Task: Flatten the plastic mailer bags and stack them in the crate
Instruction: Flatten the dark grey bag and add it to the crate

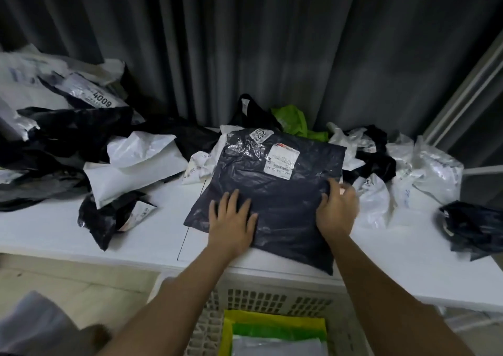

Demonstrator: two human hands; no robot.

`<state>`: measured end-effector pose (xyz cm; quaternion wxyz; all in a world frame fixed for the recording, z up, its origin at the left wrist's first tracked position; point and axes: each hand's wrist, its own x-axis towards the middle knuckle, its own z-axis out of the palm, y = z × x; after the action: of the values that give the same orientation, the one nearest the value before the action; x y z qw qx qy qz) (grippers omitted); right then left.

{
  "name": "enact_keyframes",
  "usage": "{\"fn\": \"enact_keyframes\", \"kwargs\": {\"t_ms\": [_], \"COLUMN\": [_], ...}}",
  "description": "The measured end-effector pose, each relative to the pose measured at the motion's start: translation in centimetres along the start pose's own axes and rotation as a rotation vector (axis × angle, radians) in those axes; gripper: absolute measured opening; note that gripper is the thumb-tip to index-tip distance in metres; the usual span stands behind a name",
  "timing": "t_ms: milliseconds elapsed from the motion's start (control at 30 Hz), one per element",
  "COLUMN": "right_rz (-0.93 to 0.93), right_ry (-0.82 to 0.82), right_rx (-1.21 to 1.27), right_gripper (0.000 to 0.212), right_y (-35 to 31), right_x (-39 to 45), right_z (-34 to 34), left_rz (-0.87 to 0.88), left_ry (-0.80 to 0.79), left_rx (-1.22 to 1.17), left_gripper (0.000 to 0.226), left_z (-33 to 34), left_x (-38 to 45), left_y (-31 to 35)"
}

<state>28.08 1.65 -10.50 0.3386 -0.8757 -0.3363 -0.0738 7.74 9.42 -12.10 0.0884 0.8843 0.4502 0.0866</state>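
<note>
Pressing flat on the dark mailer bag (272, 192), the left hand (231, 219) has its fingers straight and slightly spread, palm down on the near-left part of the bag. The right hand (337, 208) sits at the bag's right edge with fingers curled over the plastic and the thumb tucked against it — it grips that edge rather than lying flat.

That bag is dark navy or black, glossy and faintly wrinkled, lying nearly flat at the near edge of the white table (54, 227), its near-right corner hanging just over the rim. One white shipping label (281, 162) is stuck to its far half, and a second small tag printed 2523 (260, 135) sits at its far edge.

Below the table's near edge stands one white perforated crate (272, 300). Inside it three flattened bags show, stacked: a yellow bag (275, 317) lowest, a green bag (277, 329) on it, a pale grey bag (277, 347) on top.

Loose, crumpled bags crowd the far side of the table — too tangled to count exactly. At left is a heap of black and white ones (54, 127), one tagged 4009, with a large white bag (136, 167) beside it and a small black bag (109, 216) nearer. Behind the held bag peeks one lime-green bag (294, 121). At right lie clear and white bags (424, 170) and a black bag (473, 227) at the far right edge. Dark grey curtains (245, 42) hang behind.
</note>
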Motion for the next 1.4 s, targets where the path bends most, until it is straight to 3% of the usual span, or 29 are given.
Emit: {"fn": "enact_keyframes", "kwargs": {"t_ms": [100, 200, 267, 333, 733, 833, 933, 1000, 1100, 1233, 1400], "right_rz": [-0.202, -0.323, -0.246, -0.147, -0.105, -0.074, 0.076, 0.260, 0.438, 0.606, 0.433], "right_ry": [0.044, -0.269, -0.506, -0.584, -0.628, -0.489, -0.211, -0.253, -0.365, -0.287, -0.295], "right_rx": [-0.227, -0.330, -0.416, -0.425, -0.377, -0.250, -0.181, -0.148, 0.016, 0.492, 0.720], "right_gripper": [0.043, 0.052, 0.054, 0.058, 0.066, 0.061, 0.059, 0.067, 0.068, 0.049, 0.008], "right_y": [-1.5, -4.1, -3.7, -2.4, -1.7, -1.8, -1.1, -0.3, 0.5, 0.5, -0.2], "right_x": [-2.1, -5.4, -6.4, -6.9, -6.9, -5.7, -3.7, -2.5, -1.5, -1.2, -2.9], "right_z": [1.1, 2.8, 4.5, 5.4, 5.4, 4.2, 2.2, 1.2, 1.0, -0.1, -3.5], "left_rz": [0.060, 0.105, 0.078, 0.029, -0.022, -0.030, -0.152, -0.300, -0.483, -0.493, -0.495], "left_ry": [-0.047, -0.161, -0.224, -0.250, -0.226, -0.295, -0.076, 0.018, -0.072, -0.071, -0.085], "left_rx": [0.075, 0.101, 0.108, 0.116, 0.099, 0.024, -0.069, -0.037, -0.154, -0.170, -0.463], "left_gripper": [0.054, 0.052, 0.053, 0.054, 0.057, 0.059, 0.057, 0.060, 0.064, 0.057, 0.059], "left_z": [0.1, 0.7, 1.7, 2.8, 4.5, 3.6, 2.0, 1.0, -0.2, -1.2, -2.5], "left_x": [1.9, 3.4, 3.5, 3.2, 2.5, 2.9, 3.3, 3.4, 3.7, 3.1, 1.1], "left_y": [1.1, 1.4, 0.8, -0.2, -1.2, -1.2, -1.9, -2.9, -4.2, -4.5, -5.0]}}
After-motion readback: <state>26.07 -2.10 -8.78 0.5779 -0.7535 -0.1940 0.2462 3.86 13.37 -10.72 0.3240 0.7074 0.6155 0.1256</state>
